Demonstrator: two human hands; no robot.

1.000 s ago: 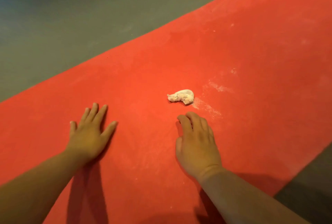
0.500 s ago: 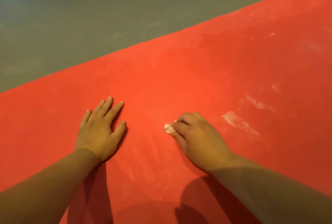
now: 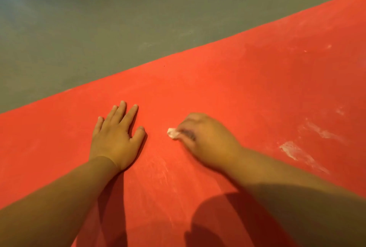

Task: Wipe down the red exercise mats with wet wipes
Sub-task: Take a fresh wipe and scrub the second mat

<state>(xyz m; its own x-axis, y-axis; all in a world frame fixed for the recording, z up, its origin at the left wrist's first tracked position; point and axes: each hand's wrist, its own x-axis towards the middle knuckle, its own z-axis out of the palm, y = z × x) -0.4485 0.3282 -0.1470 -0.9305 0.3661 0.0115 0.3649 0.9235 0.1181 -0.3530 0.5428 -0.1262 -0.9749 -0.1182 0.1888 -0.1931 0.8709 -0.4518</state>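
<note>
Pressing flat at frame centre, the left hand point(image 3: 115, 137) lies open on the red mat point(image 3: 247, 92); the right hand point(image 3: 206, 139) beside it grips a crumpled wipe point(image 3: 172, 133).

The matt red mat point(image 3: 217, 92) carries chalky white smears; the grey floor point(image 3: 99, 18) looks smooth.

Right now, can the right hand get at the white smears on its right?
Probably yes: only bare red mat lies between the right hand, gripping the wipe, and the white smears.
</note>
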